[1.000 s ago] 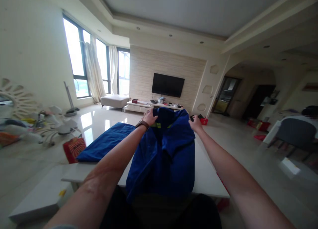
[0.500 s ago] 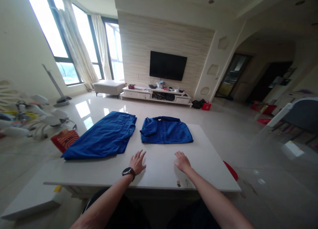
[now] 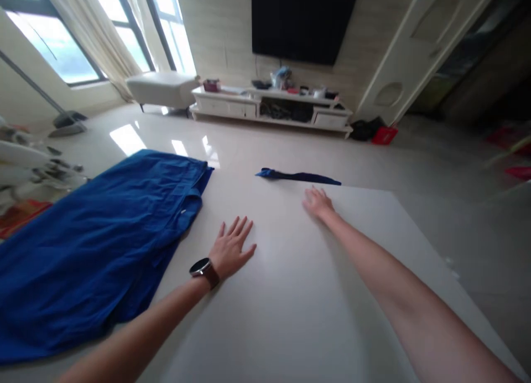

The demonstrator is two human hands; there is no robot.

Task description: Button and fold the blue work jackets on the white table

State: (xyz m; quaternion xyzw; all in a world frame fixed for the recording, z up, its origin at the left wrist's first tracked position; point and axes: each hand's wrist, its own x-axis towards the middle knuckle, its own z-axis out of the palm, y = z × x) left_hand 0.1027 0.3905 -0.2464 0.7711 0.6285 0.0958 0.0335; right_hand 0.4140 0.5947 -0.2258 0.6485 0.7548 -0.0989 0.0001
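Note:
A large blue garment [image 3: 103,233] lies spread over the left part of the white table [image 3: 282,311]. At the table's far edge only a thin strip of a second blue garment [image 3: 298,176] shows; the rest of it is out of sight past the edge. My left hand [image 3: 233,247], with a watch on the wrist, is spread over the tabletop to the right of the large garment and holds nothing. Just in front of the strip, my right hand [image 3: 318,202] is slightly blurred, its fingers apart and empty.
Beyond the table, a low white cabinet [image 3: 226,103] stands under a dark television [image 3: 302,20]. A pale bench [image 3: 164,88] is near the windows. A black bag and a red box [image 3: 385,135] sit on the floor at the cabinet's right.
The folded blue garment that lay on the table now shows only as a strip at the far edge. Both hands have moved forward, and the view has come closer to the table.

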